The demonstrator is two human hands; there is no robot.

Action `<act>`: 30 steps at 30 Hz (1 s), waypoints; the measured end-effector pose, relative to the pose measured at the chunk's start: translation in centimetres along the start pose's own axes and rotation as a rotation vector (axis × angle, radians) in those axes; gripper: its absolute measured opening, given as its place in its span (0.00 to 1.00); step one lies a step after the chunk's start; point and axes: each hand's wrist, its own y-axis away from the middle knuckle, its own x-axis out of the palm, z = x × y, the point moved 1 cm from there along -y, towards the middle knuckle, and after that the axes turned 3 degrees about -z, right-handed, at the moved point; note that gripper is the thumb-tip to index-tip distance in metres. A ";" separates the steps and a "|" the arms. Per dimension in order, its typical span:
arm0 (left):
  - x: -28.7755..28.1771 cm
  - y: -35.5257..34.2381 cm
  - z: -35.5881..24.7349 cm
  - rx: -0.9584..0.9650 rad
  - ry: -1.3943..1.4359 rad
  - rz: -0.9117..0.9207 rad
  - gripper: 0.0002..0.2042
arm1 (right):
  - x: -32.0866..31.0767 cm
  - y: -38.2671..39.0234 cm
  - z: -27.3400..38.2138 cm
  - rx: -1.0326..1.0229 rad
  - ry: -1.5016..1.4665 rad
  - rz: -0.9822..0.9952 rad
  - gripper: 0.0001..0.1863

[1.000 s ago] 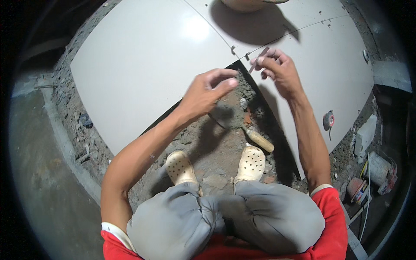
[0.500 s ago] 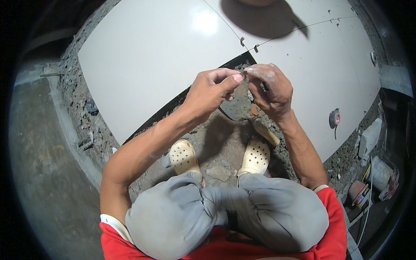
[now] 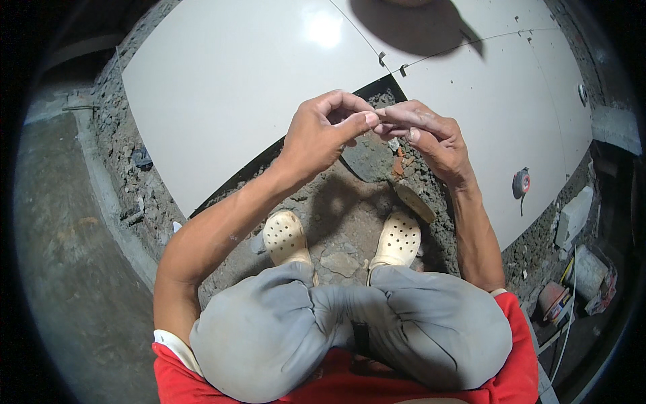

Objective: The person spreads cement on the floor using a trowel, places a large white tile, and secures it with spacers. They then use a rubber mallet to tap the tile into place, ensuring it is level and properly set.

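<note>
Over the corner of the white tiles, my hands meet at the fingertips. My left hand (image 3: 326, 135) is closed in a pinch, thumb against index finger; whatever small thing is in it is hidden. My right hand (image 3: 436, 138) has its fingers stretched out and touching the left fingertips, its thumb apart. Beneath them a trowel lies on loose grey rubble, its dark blade (image 3: 369, 163) partly covered by the hands and its wooden handle (image 3: 412, 202) pointing toward my right shoe (image 3: 398, 239). Reddish fragments (image 3: 398, 163) lie beside the blade.
Large white tiles (image 3: 229, 94) spread ahead, with small dark clips (image 3: 404, 70) standing in the joints. On the right tile rests a tape measure (image 3: 521, 182). A pale block (image 3: 574, 215) and a small bucket (image 3: 555, 299) stand at the right. Rubble (image 3: 124, 175) borders the left.
My right hand's curled fingers have straightened out, and its thumb has moved away from them. My left hand keeps its pinch, shifted slightly. More of the trowel blade shows.
</note>
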 end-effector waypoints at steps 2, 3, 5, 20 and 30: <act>-0.2 -0.1 0.0 0.030 -0.063 -0.003 0.14 | -0.3 0.1 -0.2 0.051 -0.114 0.021 0.19; -0.2 -0.1 -0.1 0.060 -0.112 -0.013 0.11 | -0.4 0.2 -0.4 0.048 -0.091 0.014 0.18; -0.2 -0.1 -0.2 0.093 -0.164 -0.016 0.11 | -0.3 0.2 -0.9 0.060 -0.062 0.005 0.16; -0.1 -0.7 0.1 -0.060 0.289 0.104 0.16 | 0.5 1.1 -1.2 0.116 -0.525 -0.023 0.18; 0.5 0.3 -0.1 -0.003 0.223 0.049 0.17 | 2.2 0.3 -2.0 0.035 -0.239 -0.144 0.07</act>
